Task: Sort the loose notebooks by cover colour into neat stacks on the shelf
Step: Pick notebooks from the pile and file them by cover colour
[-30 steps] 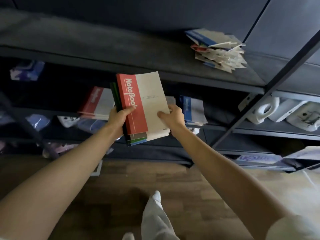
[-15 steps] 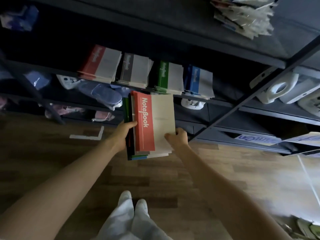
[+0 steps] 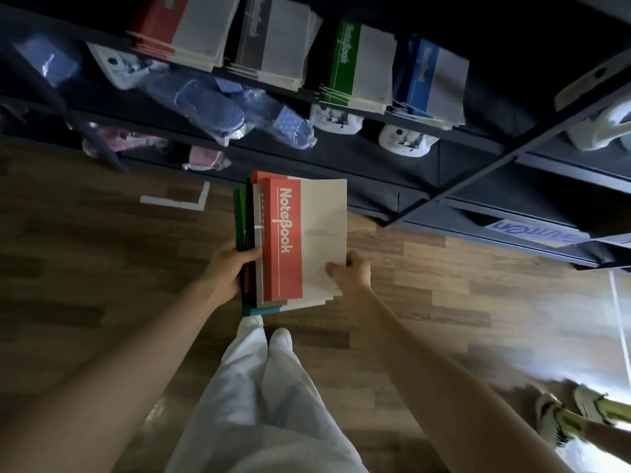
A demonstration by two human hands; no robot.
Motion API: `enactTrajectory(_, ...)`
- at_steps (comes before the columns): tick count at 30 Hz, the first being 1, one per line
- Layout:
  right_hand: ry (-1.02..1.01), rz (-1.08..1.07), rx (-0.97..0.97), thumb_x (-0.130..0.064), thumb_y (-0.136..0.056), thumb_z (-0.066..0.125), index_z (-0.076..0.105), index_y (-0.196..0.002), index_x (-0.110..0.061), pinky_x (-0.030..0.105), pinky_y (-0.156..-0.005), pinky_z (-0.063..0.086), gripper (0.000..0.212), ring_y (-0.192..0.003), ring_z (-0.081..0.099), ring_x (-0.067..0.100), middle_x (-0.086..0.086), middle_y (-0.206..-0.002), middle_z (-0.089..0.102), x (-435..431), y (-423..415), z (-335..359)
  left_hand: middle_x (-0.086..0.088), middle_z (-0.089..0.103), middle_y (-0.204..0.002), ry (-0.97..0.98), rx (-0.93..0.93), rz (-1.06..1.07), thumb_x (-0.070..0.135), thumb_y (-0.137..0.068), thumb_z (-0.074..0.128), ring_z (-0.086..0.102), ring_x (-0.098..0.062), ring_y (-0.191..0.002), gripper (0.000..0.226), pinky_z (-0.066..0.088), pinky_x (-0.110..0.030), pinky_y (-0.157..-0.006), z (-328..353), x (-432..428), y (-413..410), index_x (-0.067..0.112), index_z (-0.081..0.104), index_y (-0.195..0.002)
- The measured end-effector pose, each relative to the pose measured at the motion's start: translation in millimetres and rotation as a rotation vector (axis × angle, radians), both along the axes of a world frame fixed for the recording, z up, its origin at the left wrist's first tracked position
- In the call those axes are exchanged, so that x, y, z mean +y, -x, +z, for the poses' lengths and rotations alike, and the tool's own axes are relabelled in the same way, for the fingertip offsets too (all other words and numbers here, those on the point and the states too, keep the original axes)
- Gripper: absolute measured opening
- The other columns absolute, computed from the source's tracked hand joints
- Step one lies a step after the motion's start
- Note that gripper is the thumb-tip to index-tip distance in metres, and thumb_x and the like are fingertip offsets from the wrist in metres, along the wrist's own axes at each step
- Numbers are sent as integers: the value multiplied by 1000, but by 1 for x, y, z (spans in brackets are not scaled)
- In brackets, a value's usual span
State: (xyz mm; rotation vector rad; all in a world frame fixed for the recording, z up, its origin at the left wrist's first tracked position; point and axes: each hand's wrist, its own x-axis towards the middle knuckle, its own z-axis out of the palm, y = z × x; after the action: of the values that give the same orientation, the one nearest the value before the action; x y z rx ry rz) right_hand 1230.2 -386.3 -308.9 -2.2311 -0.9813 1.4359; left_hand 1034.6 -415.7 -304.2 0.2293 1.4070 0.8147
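Observation:
I hold a pile of mixed notebooks (image 3: 293, 247) over the floor, a red-spined one on top with green, grey and blue edges showing beneath. My left hand (image 3: 228, 268) grips the pile's spine side. My right hand (image 3: 351, 269) pinches the lower right corner of the top notebooks. On the dark shelf (image 3: 478, 141) above stand four sorted stacks in a row: red (image 3: 184, 25), grey (image 3: 273, 46), green (image 3: 358, 66) and blue (image 3: 430, 76).
Bagged blue slippers (image 3: 211, 107) and white devices (image 3: 406, 141) lie on the shelf below the stacks. A white tape corner (image 3: 177, 199) marks the wooden floor. My white-trousered legs (image 3: 263, 387) stand below the pile. Another person's shoes (image 3: 577, 414) are at the lower right.
The view has tilted down towards the floor. The pile came lower and closer to my body, away from the shelf, with both hands still on it.

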Motion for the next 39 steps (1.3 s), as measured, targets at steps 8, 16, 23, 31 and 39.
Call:
enactTrajectory(8, 28, 30, 9, 1, -82, 60, 49, -83, -8, 26, -65, 50, 14, -77, 54, 18, 4, -86, 58, 2, 12, -30, -9, 66, -108, 29, -5, 108, 14, -89, 58, 63, -26, -101, 20, 48, -46, -89, -32, -9, 6, 20, 60, -108)
enactTrajectory(16, 38, 52, 38, 1, -83, 59, 52, -89, -9, 24, -62, 49, 13, -78, 55, 17, -2, -81, 57, 12, 16, -46, -10, 64, -115, -23, -135, 67, 8, -90, 53, 60, -27, -108, 34, 44, -48, -96, -47, -13, 14, 19, 55, -121)
enactTrajectory(23, 0, 132, 47, -3, -86, 59, 53, -94, -9, 29, -70, 51, 12, -84, 56, 19, 4, -93, 59, 32, 37, -37, -8, 64, -105, 44, -179, 25, 6, -90, 54, 60, -24, -97, 28, 45, -45, -87, -37, -3, 23, 25, 54, -109)
enactTrajectory(31, -207, 275, 158, -11, -88, 60, 50, -100, -19, 15, -53, 45, 17, -72, 57, 3, -12, -83, 58, 91, 98, -2, -6, 65, -101, -65, -77, 148, 6, -89, 56, 60, -24, -96, 28, 46, -45, -87, -11, 43, 82, 24, 53, -110)
enactTrajectory(39, -193, 297, 130, 0, -83, 50, 51, -80, -7, 20, -50, 37, 8, -58, 44, 10, -1, -66, 48, 165, 198, 18, -5, 64, -99, -98, -3, 130, 8, -89, 58, 60, -23, -95, 29, 45, -47, -92, 26, 121, 195, 21, 52, -114)
